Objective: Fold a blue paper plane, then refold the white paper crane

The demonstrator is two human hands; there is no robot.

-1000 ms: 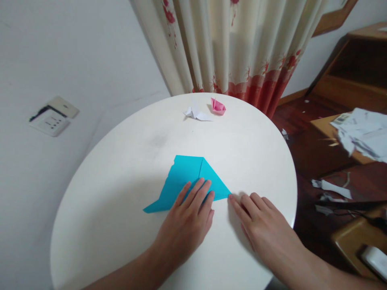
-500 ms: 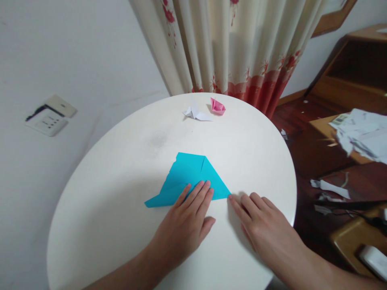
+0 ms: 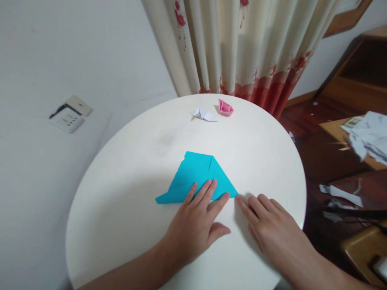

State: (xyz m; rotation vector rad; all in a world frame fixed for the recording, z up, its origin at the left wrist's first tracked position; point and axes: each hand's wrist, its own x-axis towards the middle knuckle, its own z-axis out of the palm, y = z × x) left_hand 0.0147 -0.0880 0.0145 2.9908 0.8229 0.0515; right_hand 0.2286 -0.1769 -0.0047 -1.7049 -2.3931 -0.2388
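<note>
Blue paper [image 3: 198,169] lies on the table [image 3: 121,237] under the spread fingers of the left hand [image 3: 193,225]; the right hand [image 3: 269,219] has its index fingertip at the paper's right corner, whether pinching cannot be told. Some folding is done; pressing the near edge flat seems unfinished. Beyond both hands, a white folded paper [image 3: 203,114] and pink paper boat [image 3: 225,108] sit out of the way.

A room in a home is suggested. The far side is hung with a floral curtain [image 3: 225,52], cream above and bordered in red below. The white wall [image 3: 99,44] is fitted with a socket panel [image 3: 67,119], and a round white table [image 3: 130,157] is set close by. At the right, dark reddish flooring [image 3: 304,131] is seen, an open-fronted wooden cabinet [image 3: 352,85] is placed, and loose papers [image 3: 373,135] are piled on a low wooden surface [image 3: 332,128].
</note>
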